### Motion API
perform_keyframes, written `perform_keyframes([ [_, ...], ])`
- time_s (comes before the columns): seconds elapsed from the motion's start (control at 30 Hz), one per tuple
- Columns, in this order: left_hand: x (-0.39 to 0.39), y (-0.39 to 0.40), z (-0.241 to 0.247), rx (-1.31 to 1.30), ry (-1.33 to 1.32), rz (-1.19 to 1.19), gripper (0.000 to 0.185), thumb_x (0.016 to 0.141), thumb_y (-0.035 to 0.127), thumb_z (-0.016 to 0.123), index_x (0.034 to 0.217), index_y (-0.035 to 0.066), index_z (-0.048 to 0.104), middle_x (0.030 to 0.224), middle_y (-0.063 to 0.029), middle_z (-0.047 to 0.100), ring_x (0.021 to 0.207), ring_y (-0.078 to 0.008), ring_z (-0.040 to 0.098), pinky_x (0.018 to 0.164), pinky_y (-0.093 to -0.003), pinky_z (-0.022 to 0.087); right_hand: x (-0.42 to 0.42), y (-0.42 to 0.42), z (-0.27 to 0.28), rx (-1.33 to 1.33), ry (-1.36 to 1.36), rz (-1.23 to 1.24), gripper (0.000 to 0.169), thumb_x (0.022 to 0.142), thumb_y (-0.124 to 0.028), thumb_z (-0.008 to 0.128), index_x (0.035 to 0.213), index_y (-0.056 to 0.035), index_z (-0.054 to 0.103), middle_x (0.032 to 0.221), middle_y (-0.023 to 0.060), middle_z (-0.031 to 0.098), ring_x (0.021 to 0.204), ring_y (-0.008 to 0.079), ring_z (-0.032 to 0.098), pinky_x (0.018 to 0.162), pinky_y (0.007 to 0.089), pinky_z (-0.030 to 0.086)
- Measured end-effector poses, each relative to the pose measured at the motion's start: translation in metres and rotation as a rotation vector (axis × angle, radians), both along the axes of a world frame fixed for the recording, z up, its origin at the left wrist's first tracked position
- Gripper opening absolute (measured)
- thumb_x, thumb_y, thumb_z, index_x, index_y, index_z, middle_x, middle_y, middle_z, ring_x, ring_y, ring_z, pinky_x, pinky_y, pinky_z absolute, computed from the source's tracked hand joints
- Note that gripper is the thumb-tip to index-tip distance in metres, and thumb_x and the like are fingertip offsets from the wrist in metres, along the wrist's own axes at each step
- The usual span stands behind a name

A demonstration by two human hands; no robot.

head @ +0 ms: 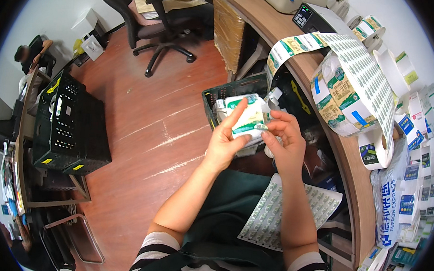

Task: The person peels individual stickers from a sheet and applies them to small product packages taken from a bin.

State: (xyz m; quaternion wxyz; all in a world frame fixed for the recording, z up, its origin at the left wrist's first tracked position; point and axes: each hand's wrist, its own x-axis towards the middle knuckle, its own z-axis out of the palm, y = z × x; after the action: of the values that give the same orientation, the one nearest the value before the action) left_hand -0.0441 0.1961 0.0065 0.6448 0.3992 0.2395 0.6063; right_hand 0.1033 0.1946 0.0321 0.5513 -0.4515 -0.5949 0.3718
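Note:
My left hand (pixel 222 143) grips a flat pack of green, white and cream printed labels (pixel 249 117), its index finger lying along the face and its thumb on the near edge. At the pack's lower right corner is a small sticker (pixel 260 127), with the thumb and a fingertip of my right hand (pixel 287 145) closed on its edge. Beneath both hands, a dark green plastic crate (pixel 234 89) holds several more label packs. Across my lap, partly under my right forearm, lies a sheet of small stickers (pixel 260 212).
On the wooden desk (pixel 352 173) at right stand a large label roll (pixel 338 94), a draped sticker sheet (pixel 363 62) and a label printer (pixel 317 18). Black crates (pixel 76 127) stand at left. An office chair (pixel 156 31) with a seated person is ahead; other people sit at left.

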Motion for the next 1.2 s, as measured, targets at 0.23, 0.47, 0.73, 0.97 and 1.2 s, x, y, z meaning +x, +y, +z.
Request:
perform_keyframes([
  [0.23,0.013,-0.002,-0.003,-0.003,0.134,0.122,0.05,0.078,-0.003,0.061,0.126,0.003,0.049,0.12,-0.0078,0.054,0.107,-0.0122,0.049,0.093,-0.0263,0.038,0.012,0.002,-0.008,-0.039,-0.254,-0.114,0.017,0.07,-0.005,0.07,0.082,-0.0033,0.057,0.105,0.007,0.054,0.089,0.0147,0.054,0.072,0.0264,0.044],
  [0.47,0.016,-0.024,-0.029,0.257,0.78,-0.173,0.059,0.071,0.016,0.071,0.124,0.007,0.049,0.115,-0.0168,0.055,0.109,-0.0259,0.052,0.096,-0.032,0.037,0.014,0.006,0.002,0.121,0.359,0.07,0.012,0.079,-0.001,0.06,0.088,-0.0014,0.053,0.106,0.0075,0.05,0.084,0.0092,0.05,0.072,0.0213,0.042],
  [0.73,0.036,-0.041,-0.03,0.024,0.617,-0.176,0.015,0.078,0.014,0.066,0.086,0.001,0.063,0.076,-0.0066,0.062,0.069,-0.0112,0.058,0.063,-0.0248,0.045,0.055,-0.039,0.065,-0.08,-0.235,0.134,0.022,0.071,-0.003,0.066,0.092,-0.0016,0.058,0.091,0.0061,0.058,0.085,0.0145,0.058,0.07,0.0268,0.045],
  [0.97,0.031,-0.055,-0.01,0.001,0.344,-0.132,0.012,0.082,0.012,0.063,0.086,0.001,0.063,0.08,-0.0032,0.061,0.074,-0.008,0.056,0.066,-0.0223,0.044,0.104,-0.076,0.071,-0.297,-0.892,0.058,0.026,0.066,-0.013,0.071,0.089,-0.0056,0.06,0.083,0.0101,0.063,0.077,0.0284,0.06,0.068,0.0351,0.046],
  [1.2,0.028,-0.063,0.004,0.064,0.583,-0.121,0.018,0.08,0.019,0.067,0.08,0.002,0.063,0.068,-0.0016,0.062,0.064,-0.0064,0.055,0.059,-0.0224,0.044,0.111,-0.09,0.069,-0.153,-0.911,0.11,0.017,0.07,-0.013,0.068,0.085,-0.0058,0.061,0.084,0.0074,0.062,0.079,0.0269,0.059,0.068,0.0337,0.046],
])
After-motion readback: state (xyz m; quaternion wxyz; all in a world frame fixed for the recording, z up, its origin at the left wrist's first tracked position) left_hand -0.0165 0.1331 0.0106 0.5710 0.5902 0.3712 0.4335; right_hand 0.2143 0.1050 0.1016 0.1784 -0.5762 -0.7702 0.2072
